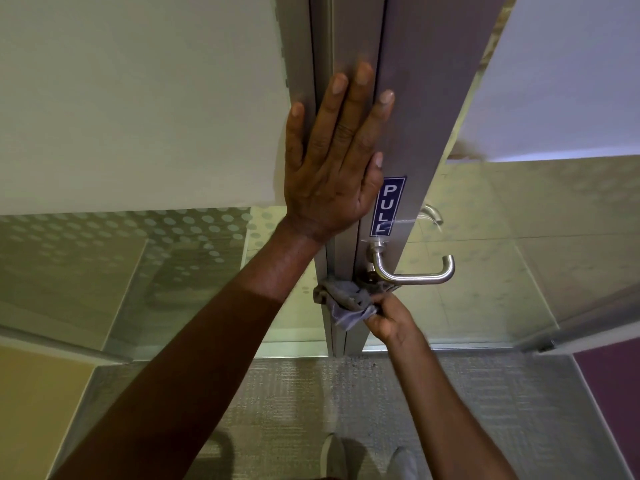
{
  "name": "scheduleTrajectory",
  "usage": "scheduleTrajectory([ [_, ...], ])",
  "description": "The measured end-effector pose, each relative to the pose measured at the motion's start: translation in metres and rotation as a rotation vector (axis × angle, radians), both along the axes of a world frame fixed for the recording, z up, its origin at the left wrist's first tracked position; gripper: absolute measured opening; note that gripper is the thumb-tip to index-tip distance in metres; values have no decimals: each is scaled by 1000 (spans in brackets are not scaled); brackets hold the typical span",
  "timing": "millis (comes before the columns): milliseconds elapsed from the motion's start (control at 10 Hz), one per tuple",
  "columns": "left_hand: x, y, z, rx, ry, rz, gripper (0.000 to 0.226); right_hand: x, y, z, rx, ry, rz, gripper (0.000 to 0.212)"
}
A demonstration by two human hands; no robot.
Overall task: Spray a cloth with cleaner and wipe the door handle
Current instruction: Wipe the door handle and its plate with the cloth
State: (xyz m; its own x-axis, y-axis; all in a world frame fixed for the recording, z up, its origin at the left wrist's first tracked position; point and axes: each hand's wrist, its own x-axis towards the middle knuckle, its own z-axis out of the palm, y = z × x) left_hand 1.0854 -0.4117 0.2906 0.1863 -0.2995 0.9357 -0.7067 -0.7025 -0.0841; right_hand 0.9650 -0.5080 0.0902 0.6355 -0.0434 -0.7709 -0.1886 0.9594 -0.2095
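Head view shows wiping under way: the right hand [389, 318] grips the cloth [346, 299] at 6 o'clock under the door handle [415, 271], the left hand [332, 157] presses flat on the door frame [408, 109], and no sprayer is visible.

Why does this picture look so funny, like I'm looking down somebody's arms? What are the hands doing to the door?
The camera sits on a person's head and looks down, so you see their own arms and, at the bottom, their shoes. There is no machine here, only two hands. The left hand lies flat, fingers straight, against the metal door frame, above a blue PULL sign. The right hand grips a grey cloth bunched up just below the shiny door handle, by its base.
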Motion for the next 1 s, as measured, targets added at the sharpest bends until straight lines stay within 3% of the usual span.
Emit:
scheduleTrajectory([
  [100,-1,1,2,-18,12,-9,54,-40,5,26,27,-142,18,47],
  [200,-1,1,3,-19,11,-7,54,-71,16,39,-175,-175,136,48],
  [300,0,1,2,-16,7,-19,55,-112,29,73,-711,-185,388,34],
  [400,0,0,1,-14,6,-24,55,-127,31,107,-1001,-220,430,31],
  [500,2,1,0,-16,5,-22,56,-121,27,137,-1579,-223,294,44],
  [600,2,0,0,-20,3,-15,56,-96,23,133,-2064,-92,353,75],
  [700,2,0,0,-22,0,-16,55,-53,30,115,-2303,179,793,86],
  [800,3,1,-1,-18,1,-15,56,-43,39,98,-2436,336,976,85],
  [1000,5,0,-2,-24,-3,-18,57,-45,13,79,-2619,227,967,89],
])
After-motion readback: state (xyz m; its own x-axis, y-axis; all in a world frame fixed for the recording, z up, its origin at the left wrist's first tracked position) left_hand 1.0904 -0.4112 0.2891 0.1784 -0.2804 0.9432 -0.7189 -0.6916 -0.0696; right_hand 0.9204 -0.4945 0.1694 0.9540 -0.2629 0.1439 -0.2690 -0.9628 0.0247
